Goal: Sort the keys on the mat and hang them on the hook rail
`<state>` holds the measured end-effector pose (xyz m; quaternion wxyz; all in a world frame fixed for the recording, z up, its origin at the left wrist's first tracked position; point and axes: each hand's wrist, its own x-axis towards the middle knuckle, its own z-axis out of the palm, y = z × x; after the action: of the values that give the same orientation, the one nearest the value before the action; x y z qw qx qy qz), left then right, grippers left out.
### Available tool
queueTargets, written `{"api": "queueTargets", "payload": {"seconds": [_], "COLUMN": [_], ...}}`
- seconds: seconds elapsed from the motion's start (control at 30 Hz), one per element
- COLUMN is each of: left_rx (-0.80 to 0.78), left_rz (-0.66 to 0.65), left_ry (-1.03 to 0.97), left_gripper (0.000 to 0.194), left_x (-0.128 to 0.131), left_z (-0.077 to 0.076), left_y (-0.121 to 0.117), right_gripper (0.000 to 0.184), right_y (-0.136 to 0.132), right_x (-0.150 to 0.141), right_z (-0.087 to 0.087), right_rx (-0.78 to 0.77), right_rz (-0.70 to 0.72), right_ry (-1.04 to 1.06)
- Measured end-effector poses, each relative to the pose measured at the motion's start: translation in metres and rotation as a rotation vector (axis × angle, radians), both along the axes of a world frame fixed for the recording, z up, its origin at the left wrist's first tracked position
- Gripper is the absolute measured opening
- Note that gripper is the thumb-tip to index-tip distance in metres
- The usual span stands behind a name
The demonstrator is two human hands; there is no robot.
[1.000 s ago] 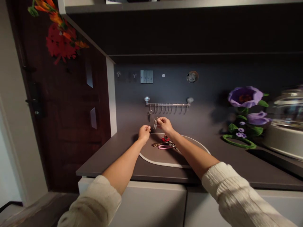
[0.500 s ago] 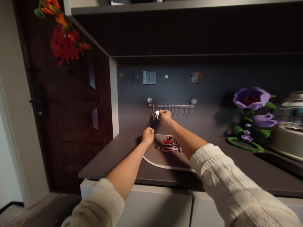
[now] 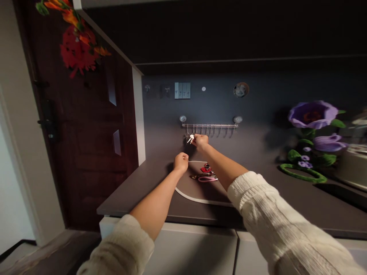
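Under the left end of a clear hook rail [image 3: 210, 125], my right hand [image 3: 201, 141] is closed in a pinch on a small bunch of silver keys [image 3: 190, 138]. Just left of these, a dark ring or key [image 3: 187, 136] shows at the first hook; whether it is joined to the bunch I cannot tell. My left hand [image 3: 181, 162] is held lower, above the counter, with its fingers curled together; anything inside them is hidden. On a white-edged mat [image 3: 197, 194] between my arms lies a pile of keys and keyrings [image 3: 207, 172] with red and pink pieces.
A purple flower decoration [image 3: 314, 114] with a green base stands on the counter [image 3: 134, 191] to the right, beside a pale rounded appliance [image 3: 354, 164]. An overhead cabinet [image 3: 215, 34] hangs above. On the left is a dark red door [image 3: 94, 164] with flowers.
The view has shifted slightly, so the rail and flowers sit a little higher and further right. My right hand keeps its pinch on the keys by the first hooks; my left hand looks unchanged.
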<state>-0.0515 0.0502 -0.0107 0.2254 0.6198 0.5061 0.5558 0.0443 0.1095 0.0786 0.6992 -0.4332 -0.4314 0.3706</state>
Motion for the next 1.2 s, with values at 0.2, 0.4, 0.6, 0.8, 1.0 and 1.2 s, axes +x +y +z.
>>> {"api": "queueTargets", "payload": {"seconds": [0.2, 0.4, 0.6, 0.8, 1.0, 1.2], "left_rx": [-0.031, -0.061, -0.036, 0.005, 0.008, 0.011], "left_rz": [0.0, -0.066, -0.127, -0.219, -0.325, -0.389], "left_ry": [-0.078, -0.139, -0.16, -0.114, -0.046, 0.109], "left_gripper": [0.011, 0.011, 0.009, 0.007, 0.01, 0.015], "left_x": [0.0, 0.001, -0.001, -0.006, -0.008, -0.008], "left_z": [0.001, 0.006, 0.009, 0.01, 0.012, 0.014], "left_y": [-0.001, -0.01, -0.019, -0.026, -0.033, -0.041], "right_gripper": [0.003, 0.011, 0.012, 0.013, 0.007, 0.004], "right_y": [-0.011, -0.02, -0.032, -0.054, -0.082, -0.107], "right_x": [-0.001, 0.005, 0.015, 0.028, 0.043, 0.057], "right_z": [-0.004, -0.007, -0.018, -0.025, -0.032, -0.045], "right_rx": [-0.046, -0.002, -0.005, -0.051, -0.013, 0.0], "right_rz": [0.009, 0.1, 0.137, 0.106, 0.17, 0.202], "right_ry": [0.039, -0.018, -0.013, -0.034, -0.148, -0.248]}}
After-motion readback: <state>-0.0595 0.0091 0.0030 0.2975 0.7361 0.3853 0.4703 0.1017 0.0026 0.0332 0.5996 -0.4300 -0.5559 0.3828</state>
